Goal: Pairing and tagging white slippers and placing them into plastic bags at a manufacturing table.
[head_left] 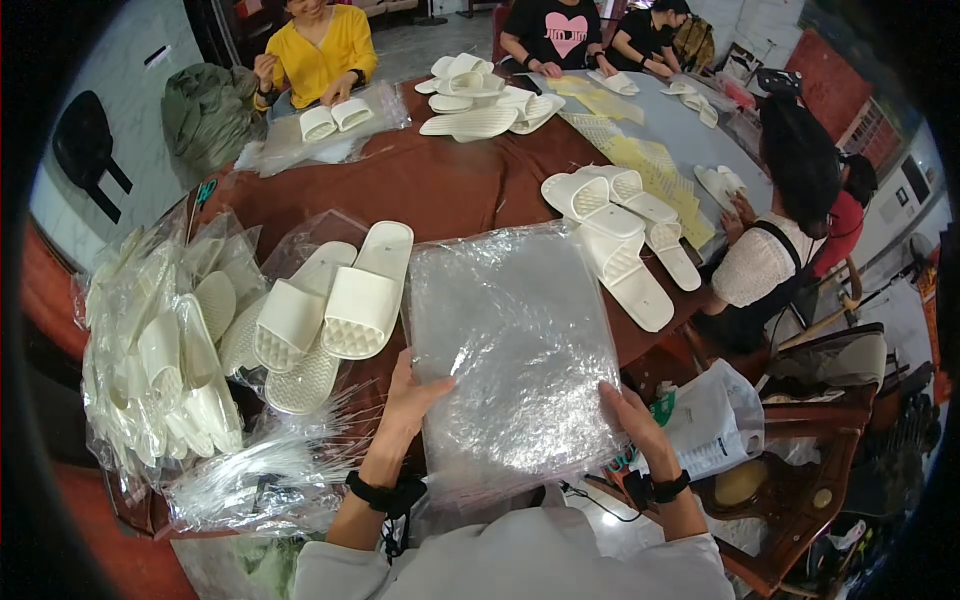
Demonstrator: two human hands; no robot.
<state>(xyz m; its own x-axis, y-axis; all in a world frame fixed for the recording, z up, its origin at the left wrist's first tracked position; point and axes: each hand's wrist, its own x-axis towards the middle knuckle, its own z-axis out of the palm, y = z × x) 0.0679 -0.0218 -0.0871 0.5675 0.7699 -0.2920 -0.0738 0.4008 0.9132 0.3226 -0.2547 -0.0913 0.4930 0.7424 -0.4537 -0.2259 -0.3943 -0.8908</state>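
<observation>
Holding stack of clear plastic bags (pixel 515 350), two-handed, in front of body. Left hand (pixel 408 398) on its left edge, right hand (pixel 630 415) on its right edge; each grip is clamped on the stack, thumb on top, other fingers mostly hidden. Stack's long axis runs away from the body, far end leaning slightly left, one short edge facing the wearer. Near end sticks out past the worktop; can't tell if the far end touches it.

Worktop (pixel 470 185) under and beyond the stack has a brown cover; grey table (pixel 745 150) beyond it, to the right. Shiny grey floor (pixel 425 45) far beyond the stack.

Loose cream slippers (pixel 365 300) just left of the stack, more white slippers (pixel 625 250) just beside its far right corner; both crowd it. Farther left: heap of bagged slippers (pixel 160 350). Near left: bundle of thin pale strands (pixel 265 475). Beyond: slipper pile (pixel 485 105), person in yellow (pixel 325 55) touching a slipper pair (pixel 335 118). Right of the stack: white plastic bag (pixel 710 425), wooden chair (pixel 835 445).
</observation>
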